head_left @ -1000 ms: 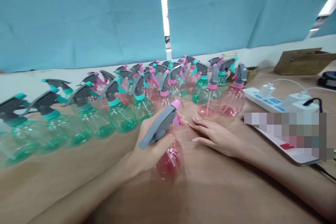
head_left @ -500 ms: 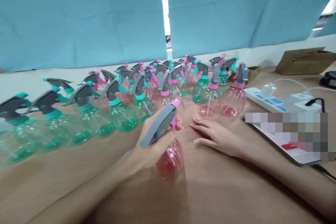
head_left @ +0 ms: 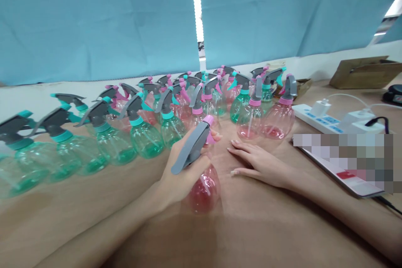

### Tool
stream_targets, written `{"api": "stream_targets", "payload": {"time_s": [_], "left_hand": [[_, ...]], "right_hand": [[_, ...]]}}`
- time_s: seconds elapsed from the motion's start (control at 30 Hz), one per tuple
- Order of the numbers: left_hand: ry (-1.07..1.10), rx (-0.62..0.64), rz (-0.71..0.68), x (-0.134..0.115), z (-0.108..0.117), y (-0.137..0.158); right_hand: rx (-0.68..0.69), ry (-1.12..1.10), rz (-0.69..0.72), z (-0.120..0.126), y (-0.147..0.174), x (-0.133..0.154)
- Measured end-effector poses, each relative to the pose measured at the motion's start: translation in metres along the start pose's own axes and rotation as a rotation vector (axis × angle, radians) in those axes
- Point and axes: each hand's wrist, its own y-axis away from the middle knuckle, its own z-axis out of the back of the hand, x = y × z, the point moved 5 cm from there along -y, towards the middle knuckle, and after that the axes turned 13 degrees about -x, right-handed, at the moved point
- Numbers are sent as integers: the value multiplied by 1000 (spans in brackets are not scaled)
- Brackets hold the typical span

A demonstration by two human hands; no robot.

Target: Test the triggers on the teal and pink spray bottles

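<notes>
A clear pink spray bottle point(head_left: 204, 190) with a grey and pink trigger head stands in front of me. My left hand point(head_left: 184, 167) is wrapped round its neck, fingers at the pink trigger; the palm hides the collar. To the right, my right hand point(head_left: 262, 163) lies flat on the table with its fingers spread, holding nothing. Beyond it stand two pink spray bottles, one nearer the middle point(head_left: 250, 122) and one farther right point(head_left: 278, 119). A green spray bottle point(head_left: 146, 140) is the nearest of a row left of my left hand.
Several more green and pink spray bottles crowd the back and left of the wooden table point(head_left: 251, 230). On the right are a white power strip point(head_left: 303, 115) with plugged-in chargers, a phone-like device point(head_left: 354, 184) partly blurred out, and a cardboard box point(head_left: 366, 73).
The held spray bottle and my left hand have shifted very slightly up and to the right, with the head tipping a little. My right hand stays where it was.
</notes>
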Motion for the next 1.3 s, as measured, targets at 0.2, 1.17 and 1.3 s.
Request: {"api": "stream_targets", "payload": {"time_s": [0.2,1.17,1.3], "left_hand": [[97,12,-17,2,-3,1],[28,2,-23,4,-2,0],[4,18,-31,2,-3,0]], "right_hand": [[12,-9,-28,0,-1,1],[-6,-40,-44,2,1,0],[-4,-38,-43,2,0,1]]}}
